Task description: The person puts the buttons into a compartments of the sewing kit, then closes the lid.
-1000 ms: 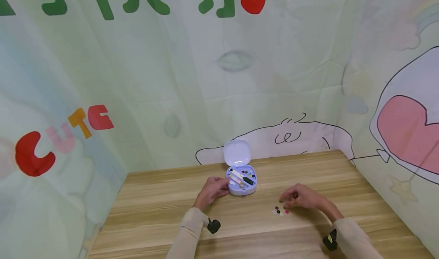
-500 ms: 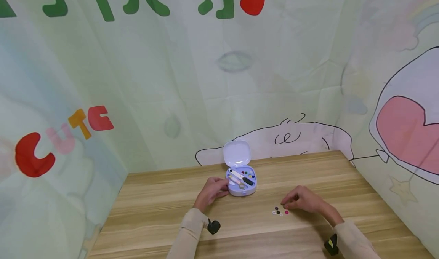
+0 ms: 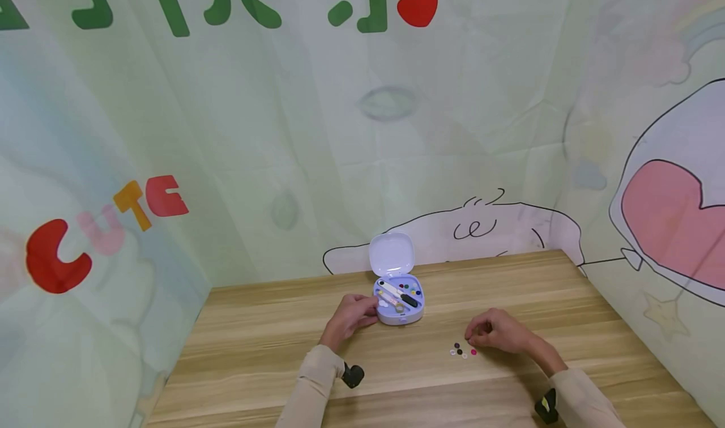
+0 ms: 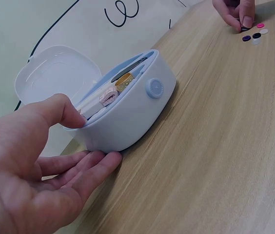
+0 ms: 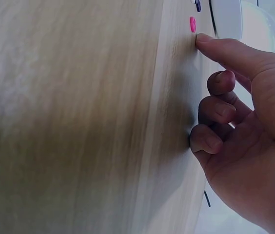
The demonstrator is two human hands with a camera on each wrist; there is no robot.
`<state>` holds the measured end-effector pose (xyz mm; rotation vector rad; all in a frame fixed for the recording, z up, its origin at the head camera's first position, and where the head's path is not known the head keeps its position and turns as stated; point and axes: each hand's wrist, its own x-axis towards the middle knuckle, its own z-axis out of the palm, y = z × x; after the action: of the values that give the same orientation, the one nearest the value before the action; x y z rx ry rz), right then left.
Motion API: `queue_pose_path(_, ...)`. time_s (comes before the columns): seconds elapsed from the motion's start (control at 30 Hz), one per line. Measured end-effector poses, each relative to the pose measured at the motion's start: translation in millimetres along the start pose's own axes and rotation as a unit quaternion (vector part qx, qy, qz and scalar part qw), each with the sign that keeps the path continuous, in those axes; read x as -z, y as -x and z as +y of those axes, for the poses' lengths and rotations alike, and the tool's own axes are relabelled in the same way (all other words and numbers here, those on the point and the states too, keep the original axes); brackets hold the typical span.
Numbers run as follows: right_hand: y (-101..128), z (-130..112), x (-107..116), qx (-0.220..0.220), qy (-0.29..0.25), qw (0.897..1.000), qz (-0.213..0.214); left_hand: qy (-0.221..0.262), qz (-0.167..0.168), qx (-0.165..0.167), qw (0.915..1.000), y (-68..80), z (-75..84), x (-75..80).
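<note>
Buttons (image 3: 460, 352) lie loose on the table (image 3: 255, 340), 5 close together by the right fingertips: 2 pale, 2 dark, 1 pink. A 6th, a dark button (image 4: 245, 29), is at the tips of the right hand (image 3: 498, 332), whose thumb and index finger meet on it in what looks like a pinch, the other fingers curled in; whether it is off the wood I cannot tell. The step in hand seems to be gripping that disc, and the next move calls for a sure hold on its thin edge and a lift that does not nudge the pink button (image 3: 473, 352) just beside. Farther left stands the box (image 4: 123, 129), lid (image 3: 392, 254) raised at its back. The left hand (image 3: 345, 318) steadies it, thumb bent over the rim and fingertips against the lower wall, pinching that side. Inside, a tape measure (image 4: 109, 95), what looks like a thimble (image 4: 124, 82) and a black-handled tool (image 3: 409, 300) crowd the middle, with small coloured discs (image 3: 401, 286) at the right; these, and the rim, would hinder anything set in. A printed backdrop (image 3: 283, 132) hangs behind.
</note>
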<state>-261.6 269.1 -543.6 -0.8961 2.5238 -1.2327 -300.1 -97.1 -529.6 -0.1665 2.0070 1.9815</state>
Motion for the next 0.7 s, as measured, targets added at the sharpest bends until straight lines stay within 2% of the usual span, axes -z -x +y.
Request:
queue_pose_path(0.3,-2.0,-1.3,-0.9,-0.017,0.006,1.0,0.001,0.003,0.003,0.003,1.0,-1.5,-0.4,0.1)
queue_pose_path(0.7,-4.6,-1.3,-0.2,-0.009,0.015,1.0,-0.001,0.006,0.009,0.008,0.9999,0.4,2.9,-0.9)
